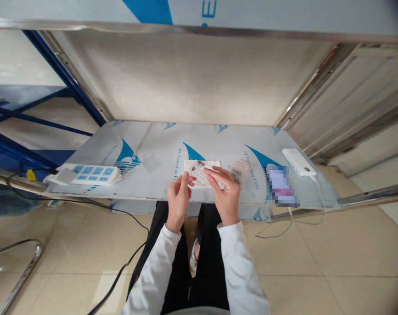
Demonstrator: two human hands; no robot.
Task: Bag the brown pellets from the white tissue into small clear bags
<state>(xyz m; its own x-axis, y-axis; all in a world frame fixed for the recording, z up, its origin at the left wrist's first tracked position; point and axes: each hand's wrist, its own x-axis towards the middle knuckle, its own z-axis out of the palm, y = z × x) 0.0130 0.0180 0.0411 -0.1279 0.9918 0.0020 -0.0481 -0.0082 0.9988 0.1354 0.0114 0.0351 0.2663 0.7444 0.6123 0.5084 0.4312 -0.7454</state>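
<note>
Both hands hover above a small white sheet (pixel 214 163) near the shelf's front edge. My left hand (pixel 179 199) is at its left side, thumb raised and fingers curled together. Across from it, my right hand (pixel 228 194) pinches with thumb and forefinger over the sheet's right part. Whatever sits in either grip is too small to make out. Small dark, shiny pieces (pixel 200 164) show on the sheet between the hands. Just right of the right hand lies a clear plastic bag (pixel 241 169) with small items inside, partly covered by that hand.
A white power strip (pixel 97 175) lies at the left, its black cable hanging below. A clear square packet (pixel 151 162) rests nearby. To the right are a phone (pixel 281 186), its screen blurred, and a white power bank (pixel 297 161) with a cable. Another shelf (pixel 267 19) overhangs the back.
</note>
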